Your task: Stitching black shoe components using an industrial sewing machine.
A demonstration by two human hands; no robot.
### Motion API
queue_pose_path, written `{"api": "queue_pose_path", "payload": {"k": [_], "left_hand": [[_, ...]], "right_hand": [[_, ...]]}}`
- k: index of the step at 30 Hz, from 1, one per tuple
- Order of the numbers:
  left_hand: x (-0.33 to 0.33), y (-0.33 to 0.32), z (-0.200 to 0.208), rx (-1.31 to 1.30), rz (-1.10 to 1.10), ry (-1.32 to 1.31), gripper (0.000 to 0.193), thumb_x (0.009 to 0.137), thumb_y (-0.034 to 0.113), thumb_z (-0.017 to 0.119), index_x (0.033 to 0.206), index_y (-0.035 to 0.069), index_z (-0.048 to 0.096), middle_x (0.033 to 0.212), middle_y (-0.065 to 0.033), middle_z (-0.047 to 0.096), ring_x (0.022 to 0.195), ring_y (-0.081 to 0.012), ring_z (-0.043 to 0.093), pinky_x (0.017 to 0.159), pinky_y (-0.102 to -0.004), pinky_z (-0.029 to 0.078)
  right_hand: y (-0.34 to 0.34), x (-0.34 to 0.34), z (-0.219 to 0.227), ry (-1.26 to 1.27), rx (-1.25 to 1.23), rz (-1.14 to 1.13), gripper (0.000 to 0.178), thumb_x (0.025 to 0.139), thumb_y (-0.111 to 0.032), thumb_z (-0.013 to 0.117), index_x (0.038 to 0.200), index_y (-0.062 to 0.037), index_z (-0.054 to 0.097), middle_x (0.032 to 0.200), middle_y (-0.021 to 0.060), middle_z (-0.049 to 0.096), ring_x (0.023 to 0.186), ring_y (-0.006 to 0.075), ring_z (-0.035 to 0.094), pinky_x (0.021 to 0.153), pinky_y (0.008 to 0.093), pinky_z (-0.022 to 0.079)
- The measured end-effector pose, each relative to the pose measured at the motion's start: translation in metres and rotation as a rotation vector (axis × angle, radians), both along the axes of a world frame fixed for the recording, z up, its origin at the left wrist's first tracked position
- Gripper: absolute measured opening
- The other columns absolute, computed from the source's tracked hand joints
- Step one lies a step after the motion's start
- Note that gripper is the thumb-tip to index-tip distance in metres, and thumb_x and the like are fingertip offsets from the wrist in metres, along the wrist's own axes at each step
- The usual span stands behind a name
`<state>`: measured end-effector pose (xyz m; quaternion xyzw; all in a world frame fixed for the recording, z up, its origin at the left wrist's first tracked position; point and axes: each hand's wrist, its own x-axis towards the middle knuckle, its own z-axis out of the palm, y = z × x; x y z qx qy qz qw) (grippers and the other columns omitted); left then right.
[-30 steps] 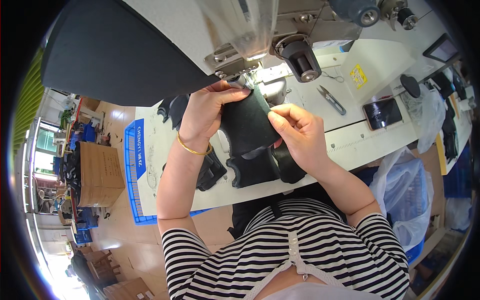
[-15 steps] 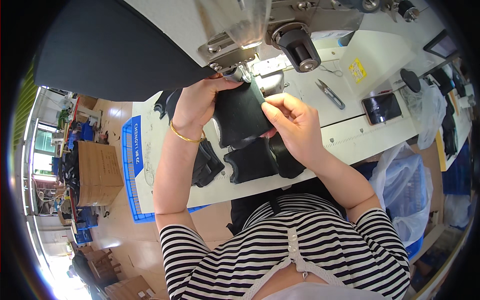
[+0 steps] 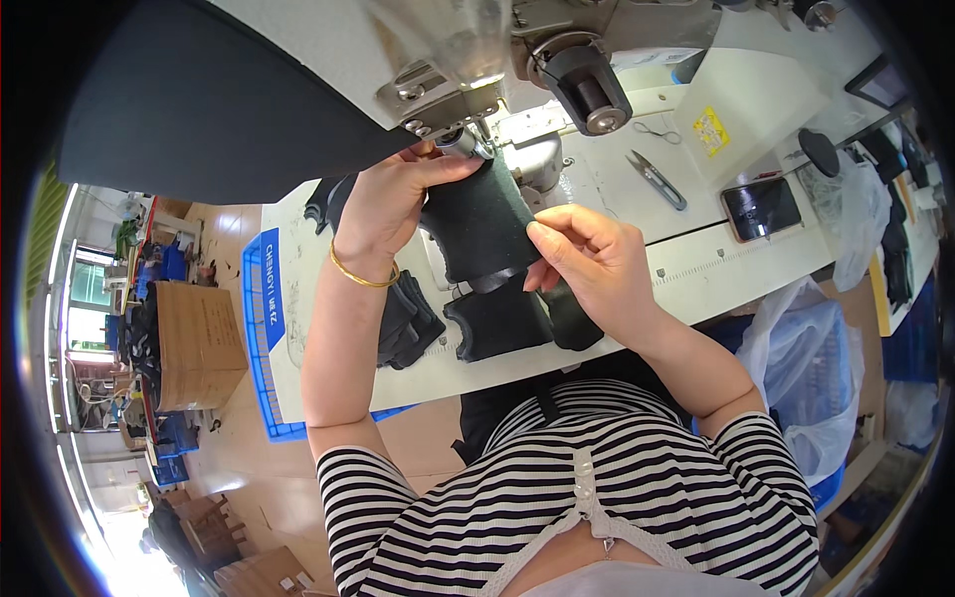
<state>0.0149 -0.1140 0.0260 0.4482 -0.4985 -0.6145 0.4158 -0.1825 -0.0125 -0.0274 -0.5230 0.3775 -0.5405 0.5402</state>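
A black fabric piece (image 3: 479, 221) with a wavy left edge lies under the needle area of a sewing machine (image 3: 477, 134). My left hand (image 3: 390, 196), with a gold bangle at the wrist, grips the piece's upper left side; its thumb lies on top beside the presser foot and its other fingers are partly hidden under the machine head. My right hand (image 3: 589, 261) pinches the right edge between thumb and index finger, the other fingers curled below. Nearer to me, another black fabric piece (image 3: 500, 328) lies on the machine table, with a stack of black pieces (image 3: 406, 323) to its left.
Thread snips (image 3: 657, 181) and a phone (image 3: 760, 209) lie on the white table (image 3: 686, 261) to the right. A dark panel (image 3: 219, 109) covers the upper left. A blue basket (image 3: 261, 343) stands beyond the left edge, and a plastic-lined basket (image 3: 811, 383) at the right.
My right hand has shifted slightly right and down along the fabric's edge, and its lower fingers show more. My left hand keeps its grip by the presser foot. The view has shifted a little.
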Motion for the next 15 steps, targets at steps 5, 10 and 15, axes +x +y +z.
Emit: {"api": "queue_pose_path", "payload": {"k": [5,10,15], "left_hand": [[0.000,-0.001,0.002,-0.066,-0.064,-0.045,0.024,0.081,-0.007,0.069,0.104,-0.005,0.061,0.100,-0.0136,0.069,0.096,-0.0197,0.066,0.091,-0.0305,0.049],[0.001,-0.004,0.000,-0.040,-0.059,0.000,0.023,0.082,-0.008,0.065,0.104,-0.003,0.066,0.100,-0.0107,0.070,0.096,-0.0178,0.065,0.091,-0.0292,0.048],[0.000,-0.012,0.001,0.049,-0.018,0.054,0.024,0.080,-0.010,0.063,0.102,-0.002,0.070,0.101,-0.0104,0.071,0.093,-0.0184,0.065,0.089,-0.0291,0.049]], "right_hand": [[0.000,0.000,-0.001,-0.005,-0.010,-0.001,0.018,0.098,-0.015,0.059,0.098,0.0021,0.064,0.073,0.0026,0.065,0.067,0.0086,0.067,0.058,0.0209,0.050],[-0.001,0.003,0.001,0.004,-0.015,-0.023,0.018,0.098,-0.014,0.058,0.097,0.0022,0.064,0.073,0.0030,0.065,0.066,0.0086,0.067,0.058,0.0213,0.050],[-0.006,0.006,0.002,-0.025,-0.018,-0.025,0.018,0.098,-0.014,0.058,0.096,0.0027,0.064,0.073,0.0033,0.065,0.066,0.0086,0.066,0.059,0.0221,0.050]]}}
